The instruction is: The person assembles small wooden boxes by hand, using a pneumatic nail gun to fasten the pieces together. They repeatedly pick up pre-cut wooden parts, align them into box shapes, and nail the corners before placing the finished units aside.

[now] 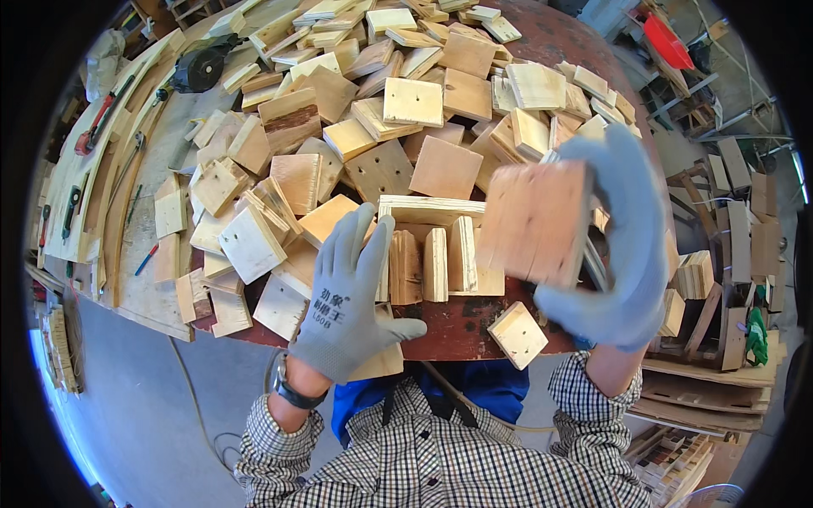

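My right hand (628, 245), in a grey work glove and blurred by motion, grips a square plywood block (533, 222) raised above the table at the right. Its broad reddish-brown face shows. My left hand (345, 296), gloved the same way, has its fingers stretched out and its thumb pointing right, holding nothing that I can see. Just right of its fingers, plywood blocks (435, 264) stand on edge side by side, in front of a longer plywood piece (432, 206). A single pale block (518, 335) lies tilted near the table's front edge.
A large heap of plywood blocks (445, 167) covers the reddish table (559, 32). At the left lie long wood strips, a black tool (201, 64), red-handled pliers (93, 127) and a blue-red pen (146, 259). Stacked boards (703, 394) stand at the right.
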`<action>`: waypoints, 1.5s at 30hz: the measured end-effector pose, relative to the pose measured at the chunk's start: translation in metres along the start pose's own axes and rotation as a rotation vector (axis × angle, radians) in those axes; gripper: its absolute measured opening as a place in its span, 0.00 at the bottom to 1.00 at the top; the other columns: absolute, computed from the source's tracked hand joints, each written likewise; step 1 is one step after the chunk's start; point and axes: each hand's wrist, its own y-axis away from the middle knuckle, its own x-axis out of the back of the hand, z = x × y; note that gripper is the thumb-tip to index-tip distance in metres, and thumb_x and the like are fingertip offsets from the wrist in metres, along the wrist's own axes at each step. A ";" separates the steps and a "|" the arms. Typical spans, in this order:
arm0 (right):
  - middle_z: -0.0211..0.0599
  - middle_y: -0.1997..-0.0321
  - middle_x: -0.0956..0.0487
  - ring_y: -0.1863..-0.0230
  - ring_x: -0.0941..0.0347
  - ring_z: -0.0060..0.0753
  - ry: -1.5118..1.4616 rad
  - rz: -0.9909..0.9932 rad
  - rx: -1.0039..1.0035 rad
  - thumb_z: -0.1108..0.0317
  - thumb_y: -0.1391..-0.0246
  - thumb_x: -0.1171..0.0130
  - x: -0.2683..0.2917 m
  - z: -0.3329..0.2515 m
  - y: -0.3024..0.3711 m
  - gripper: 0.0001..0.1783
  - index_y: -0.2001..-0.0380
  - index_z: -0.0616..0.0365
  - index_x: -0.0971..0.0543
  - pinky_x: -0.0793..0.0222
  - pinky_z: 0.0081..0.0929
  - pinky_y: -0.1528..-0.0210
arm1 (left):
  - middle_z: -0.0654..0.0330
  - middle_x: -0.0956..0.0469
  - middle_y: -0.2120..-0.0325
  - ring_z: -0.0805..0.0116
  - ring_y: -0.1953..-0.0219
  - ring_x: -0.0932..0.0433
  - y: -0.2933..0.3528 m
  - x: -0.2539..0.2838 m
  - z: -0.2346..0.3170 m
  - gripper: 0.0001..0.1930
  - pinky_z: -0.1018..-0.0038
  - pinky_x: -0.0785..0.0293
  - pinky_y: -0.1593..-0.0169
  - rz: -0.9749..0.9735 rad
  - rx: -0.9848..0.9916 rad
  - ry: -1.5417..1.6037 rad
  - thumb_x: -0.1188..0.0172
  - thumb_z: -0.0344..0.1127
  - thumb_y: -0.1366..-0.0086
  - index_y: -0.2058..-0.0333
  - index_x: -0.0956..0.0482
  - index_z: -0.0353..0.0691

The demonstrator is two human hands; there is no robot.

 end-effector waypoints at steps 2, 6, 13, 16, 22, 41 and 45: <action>0.46 0.30 0.25 0.30 0.27 0.41 -0.489 0.085 -0.328 0.69 0.64 0.20 -0.014 0.022 0.026 0.65 0.22 0.67 0.42 0.30 0.44 0.28 | 0.43 0.47 0.23 0.38 0.22 0.47 0.004 0.008 0.003 0.70 0.47 0.47 0.22 0.012 -0.020 0.003 0.14 0.51 0.59 0.22 0.48 0.39; 0.44 0.29 0.26 0.29 0.28 0.40 -0.043 0.070 -0.086 0.72 0.62 0.23 -0.018 0.017 0.005 0.61 0.23 0.67 0.40 0.31 0.42 0.26 | 0.43 0.47 0.23 0.39 0.22 0.48 0.006 0.013 0.004 0.70 0.48 0.48 0.21 -0.008 -0.024 -0.021 0.13 0.52 0.59 0.21 0.48 0.39; 0.45 0.31 0.24 0.33 0.23 0.40 0.063 0.087 0.030 0.59 0.59 0.15 -0.030 0.046 -0.038 0.57 0.26 0.60 0.32 0.26 0.40 0.30 | 0.41 0.41 0.26 0.37 0.25 0.41 0.006 0.007 -0.006 0.61 0.48 0.42 0.24 0.202 -0.080 0.081 0.17 0.53 0.51 0.24 0.42 0.36; 0.46 0.29 0.25 0.31 0.24 0.41 0.013 -0.071 0.177 0.58 0.58 0.16 -0.055 0.020 -0.048 0.58 0.25 0.60 0.33 0.29 0.42 0.27 | 0.40 0.34 0.29 0.39 0.29 0.32 -0.005 0.018 0.012 0.55 0.52 0.31 0.30 0.341 -0.178 0.073 0.20 0.50 0.46 0.26 0.38 0.34; 0.43 0.34 0.21 0.39 0.20 0.38 -0.024 -0.222 0.179 0.55 0.41 0.26 -0.077 0.003 -0.068 0.43 0.27 0.58 0.28 0.25 0.39 0.35 | 0.44 0.18 0.45 0.48 0.49 0.14 0.007 0.025 0.030 0.39 0.61 0.17 0.49 0.427 0.132 0.336 0.27 0.37 0.36 0.30 0.33 0.30; 0.41 0.35 0.24 0.30 0.30 0.43 0.905 -0.799 0.720 0.43 0.40 0.32 -0.247 -0.005 -0.129 0.42 0.30 0.56 0.29 0.36 0.46 0.30 | 0.55 0.10 0.57 0.51 0.55 0.12 0.112 0.001 0.002 0.23 0.58 0.19 0.49 0.555 -0.029 0.503 0.27 0.49 0.39 0.52 0.11 0.39; 0.40 0.38 0.23 0.33 0.29 0.39 1.014 -0.848 0.730 0.44 0.43 0.30 -0.278 0.005 -0.128 0.39 0.35 0.54 0.27 0.37 0.44 0.32 | 0.51 0.16 0.47 0.51 0.46 0.16 0.131 -0.001 -0.010 0.30 0.57 0.21 0.42 0.457 -0.022 0.642 0.30 0.54 0.34 0.42 0.19 0.38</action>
